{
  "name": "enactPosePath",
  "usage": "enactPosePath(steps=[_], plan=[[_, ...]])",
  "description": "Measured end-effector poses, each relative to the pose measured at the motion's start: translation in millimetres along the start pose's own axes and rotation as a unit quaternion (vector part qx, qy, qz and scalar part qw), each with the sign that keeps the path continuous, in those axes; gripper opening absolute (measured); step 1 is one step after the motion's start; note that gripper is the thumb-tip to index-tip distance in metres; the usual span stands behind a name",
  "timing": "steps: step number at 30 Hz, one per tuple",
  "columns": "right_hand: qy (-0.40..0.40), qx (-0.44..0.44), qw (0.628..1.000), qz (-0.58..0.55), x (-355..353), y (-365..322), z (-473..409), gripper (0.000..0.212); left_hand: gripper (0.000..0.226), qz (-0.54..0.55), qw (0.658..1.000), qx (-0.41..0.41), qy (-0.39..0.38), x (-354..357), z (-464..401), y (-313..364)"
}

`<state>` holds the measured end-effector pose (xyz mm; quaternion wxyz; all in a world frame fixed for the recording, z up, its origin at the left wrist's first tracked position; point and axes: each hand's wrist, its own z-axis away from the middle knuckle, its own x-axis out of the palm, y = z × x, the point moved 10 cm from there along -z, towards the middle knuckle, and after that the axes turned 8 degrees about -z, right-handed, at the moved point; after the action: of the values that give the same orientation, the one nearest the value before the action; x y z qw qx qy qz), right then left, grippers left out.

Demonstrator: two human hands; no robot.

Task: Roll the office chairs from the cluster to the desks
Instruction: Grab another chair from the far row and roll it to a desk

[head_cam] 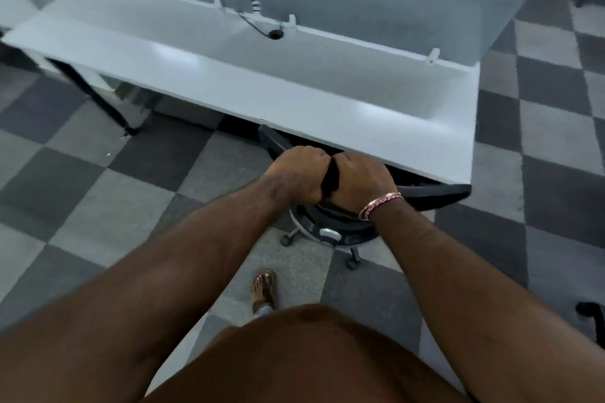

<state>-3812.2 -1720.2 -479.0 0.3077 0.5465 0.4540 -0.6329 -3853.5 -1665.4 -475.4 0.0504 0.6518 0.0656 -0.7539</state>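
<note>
A black office chair (343, 222) stands at the front edge of the white desk (248, 75), its seat tucked under the top and its armrests poking out left and right. Both of my hands grip the top of its backrest, side by side. My left hand (296, 175) curls round the black top edge. My right hand (355, 178), with bracelets at the wrist, curls round the same edge just beside it. The chair's white base and two castors show below my hands. The seat itself is hidden by the desk.
A frosted divider panel (393, 0) runs along the back of the desk, with a cable going into a grommet hole (276, 33). The floor is checkered grey carpet. My sandalled foot (263, 291) stands behind the chair. Another dark chair part (589, 311) shows at the right edge.
</note>
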Motion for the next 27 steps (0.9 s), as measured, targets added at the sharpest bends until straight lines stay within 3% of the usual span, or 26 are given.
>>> enactPosePath(steps=[7, 16, 27], plan=[[0.015, -0.145, 0.989, -0.037, -3, -136, -73, 0.047, 0.039, 0.017, 0.978, -0.187, 0.086, -19, 103, -124], [-0.039, -0.324, 0.945, -0.028, 71, -389, -154, 0.051, 0.034, 0.032, 0.921, -0.387, 0.033, 17, 284, -313], [-0.076, -0.418, 0.905, -0.025, 137, -687, -260, 0.041, 0.037, 0.042, 0.865, -0.500, -0.009, 41, 481, -550]])
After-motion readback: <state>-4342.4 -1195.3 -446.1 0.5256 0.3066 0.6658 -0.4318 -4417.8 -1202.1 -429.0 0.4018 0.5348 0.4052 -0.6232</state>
